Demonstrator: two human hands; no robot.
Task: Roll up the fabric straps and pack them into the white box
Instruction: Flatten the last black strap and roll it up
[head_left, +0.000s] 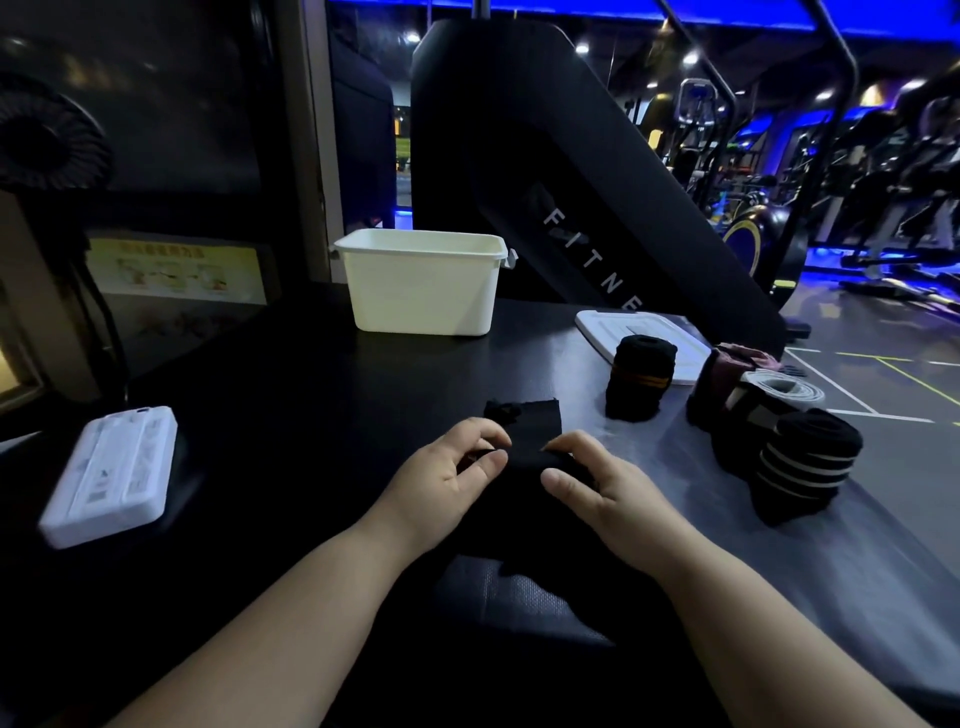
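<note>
Black fabric strap (525, 460) lies on the dark bench (311, 415) straight in front of the person, running from the near edge away toward the white box (423, 291). It is plain black and hard to tell from the dark surface. Its far end (535, 418) lies flat with a small crumpled bit at the left corner, and its middle is bunched into a low fold or roll between the two hands.

The left hand (447, 478) pinches the left side of that bunch, thumb and forefinger curled in on it. The right hand (597, 483) grips the right side the same way, fingers bent over the top and thumb below. The far end reaches out just past both sets of fingertips.

The white box stands open-topped at the back of the bench, well apart from the hands. To the right stand rolled straps: a black one with an orange band (639, 379), which touches the flat white lid (639, 332), and a black one with white stripes (805, 462). Between them sit a grey and white roll (769, 397) and a pinkish one (737, 364). A flat white case (114, 473) lies on the left.
</note>
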